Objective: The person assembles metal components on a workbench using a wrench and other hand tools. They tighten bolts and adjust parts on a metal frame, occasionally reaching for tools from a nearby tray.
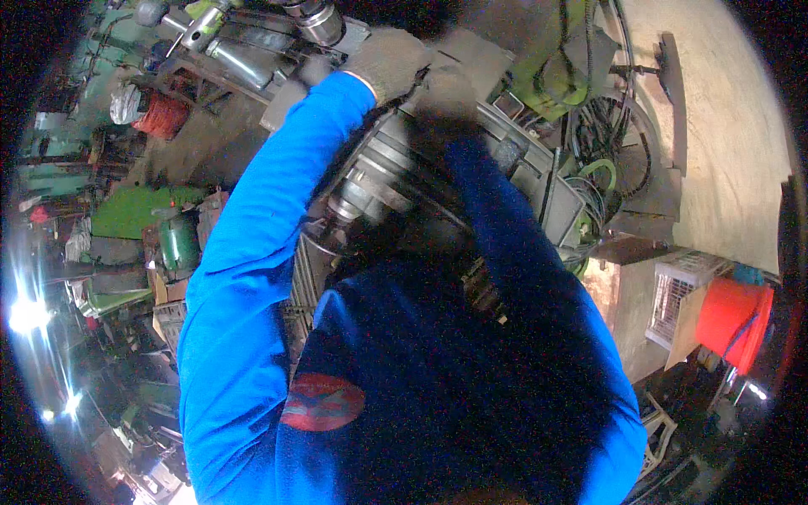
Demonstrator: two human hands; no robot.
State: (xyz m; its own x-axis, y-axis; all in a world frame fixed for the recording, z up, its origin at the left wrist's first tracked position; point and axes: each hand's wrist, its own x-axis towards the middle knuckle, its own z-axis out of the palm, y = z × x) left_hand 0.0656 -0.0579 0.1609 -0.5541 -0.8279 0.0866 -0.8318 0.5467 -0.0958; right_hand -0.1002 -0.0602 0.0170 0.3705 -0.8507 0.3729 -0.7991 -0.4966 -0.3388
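Both of my hands are close together over a metal machine bed (pixel 379 172), at the top middle of the head view. My left hand (pixel 389 63), in a grey work glove, curls its fingers toward my right hand; whatever they grip is hidden. My right hand (pixel 446 94), also gloved, is dark and smeared, so its fingers cannot be made out. A drill chuck (pixel 320 21) points toward my left hand from the upper left. Nearer my chest, under my forearms, lie shiny stepped metal parts (pixel 366 195).
A handwheel with a steel lever (pixel 202 29) stands at the upper left, above a red bundle (pixel 164 115). Coiled cables (pixel 610 139) hang to the right. Farther right are a white crate (pixel 677 290) and a red bin (pixel 734 320). A green cylinder (pixel 178 242) stands left of my left arm.
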